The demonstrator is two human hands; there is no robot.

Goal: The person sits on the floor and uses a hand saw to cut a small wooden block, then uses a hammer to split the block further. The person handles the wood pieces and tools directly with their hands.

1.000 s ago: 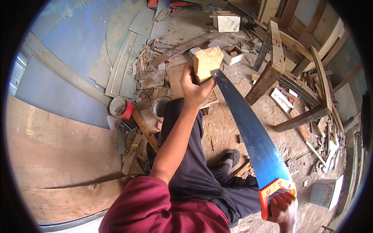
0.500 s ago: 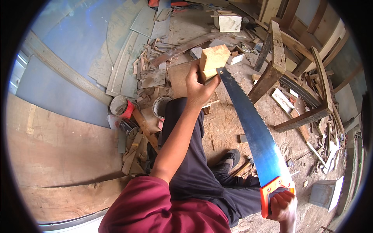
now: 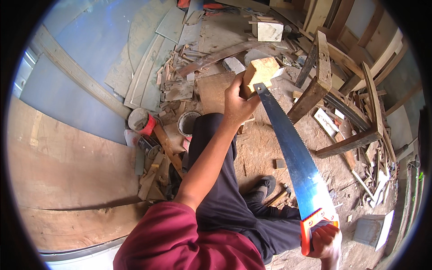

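Note:
My left hand (image 3: 239, 101) is wrapped round a short, pale wooden block (image 3: 261, 73), held up in front of me above my knee. In my right hand (image 3: 325, 241), low on the right, is the orange handle of a handsaw (image 3: 294, 155). Its long, shiny blade slants up and to the left, teeth facing right. The blade's tip lies in front of the block's lower edge, close to my left fingers; whether it touches the wood I cannot tell.
A wooden frame with legs (image 3: 321, 81) stands at the right. Buckets (image 3: 188, 122) stand left of my knee. A hammer (image 3: 280, 196) lies beside my shoe. Wood scraps (image 3: 173, 72) litter the floor, and a large brown board (image 3: 67, 162) lies on the left.
The block has shifted slightly right and down and turned a little in my left hand's grip. The saw's tip has moved slightly right and down with it.

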